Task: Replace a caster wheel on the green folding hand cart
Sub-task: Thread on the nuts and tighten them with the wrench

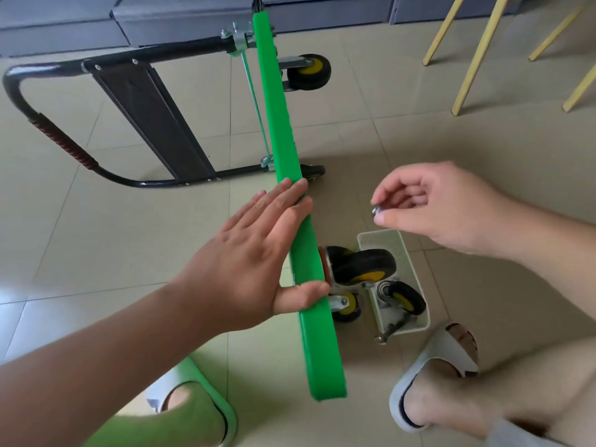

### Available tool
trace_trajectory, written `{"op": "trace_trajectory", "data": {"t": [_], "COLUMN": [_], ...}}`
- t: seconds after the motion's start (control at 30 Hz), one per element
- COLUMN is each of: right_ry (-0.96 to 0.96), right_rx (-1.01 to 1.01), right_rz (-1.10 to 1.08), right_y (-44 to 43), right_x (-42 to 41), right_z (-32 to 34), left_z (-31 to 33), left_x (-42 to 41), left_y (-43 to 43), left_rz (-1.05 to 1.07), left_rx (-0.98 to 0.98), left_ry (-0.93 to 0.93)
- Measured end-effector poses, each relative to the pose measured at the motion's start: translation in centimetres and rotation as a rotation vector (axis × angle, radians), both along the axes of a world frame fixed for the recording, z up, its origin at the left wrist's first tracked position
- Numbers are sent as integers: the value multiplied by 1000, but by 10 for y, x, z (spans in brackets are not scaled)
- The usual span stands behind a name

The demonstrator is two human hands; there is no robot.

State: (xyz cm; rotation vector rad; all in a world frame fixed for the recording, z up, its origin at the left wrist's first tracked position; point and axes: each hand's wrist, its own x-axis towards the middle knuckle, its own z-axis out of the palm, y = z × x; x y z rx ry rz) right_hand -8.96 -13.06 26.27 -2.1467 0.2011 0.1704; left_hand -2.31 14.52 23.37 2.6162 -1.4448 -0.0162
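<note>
Head view looks down on the green cart deck (283,156), which stands on its long edge on the tiled floor (419,133), its black folding handle (48,130) lying out to the left. The left hand (258,253) lies flat against the deck's left face with fingers straight, the thumb resting across the top edge. The right hand (429,204) hovers to the right of the deck, apart from it, pinching a small metal fastener (376,210) between thumb and forefinger. Below that hand, a black-and-yellow caster wheel (364,264) sits against the deck's right face, with a second caster (346,306) just under it. A white basket (416,279) beside them on the floor holds a loose caster (404,296) and a metal tool (392,329) that sticks out over its near rim. Another wheel (309,71) shows at the deck's far end.
</note>
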Motion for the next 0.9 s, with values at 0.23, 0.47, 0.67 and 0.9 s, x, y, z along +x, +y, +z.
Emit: {"op": "trace_trajectory", "data": {"t": [0.23, 0.47, 0.67, 0.9], "right_ry": [-71, -74, -41, -8], "right_rx": [80, 103, 148, 161], "right_rz": [126, 115, 139, 129], "right_y": [33, 40, 42, 44], "right_x": [10, 26, 32, 34], "right_z": [-27, -44, -46, -50], "left_z": [-1, -5, -6, -5], "left_x": [0, 0, 2, 2], "left_y": [0, 0, -2, 0], "left_rz": [9, -4, -11, -9], "left_rx": [-25, -64, -74, -69], "left_ry": [32, 32, 45, 59]}}
